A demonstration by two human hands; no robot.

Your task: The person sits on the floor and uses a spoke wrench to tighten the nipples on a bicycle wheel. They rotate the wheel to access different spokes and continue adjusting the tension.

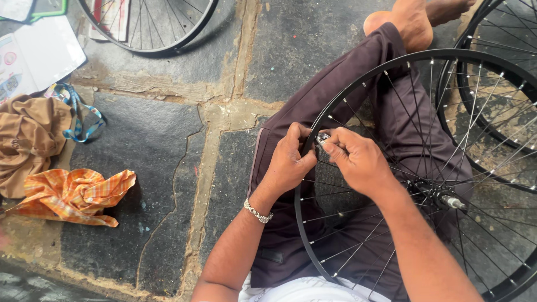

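A black bicycle wheel rim [391,59] with thin silver spokes lies across my lap, its hub and axle [442,197] to the right. My left hand [288,162], with a silver bracelet on the wrist, grips the rim's left edge. My right hand [358,159] meets it there, fingers pinched on a small round silver tool [323,137] set at the rim where a spoke ends. Both hands touch each other at the rim.
Another black wheel [492,84] lies under and to the right of mine; a third wheel [148,33] rests at the top left. An orange checked cloth [72,196], a brown cloth [28,140], a blue lanyard [78,112] and papers [39,53] lie left on the stone floor.
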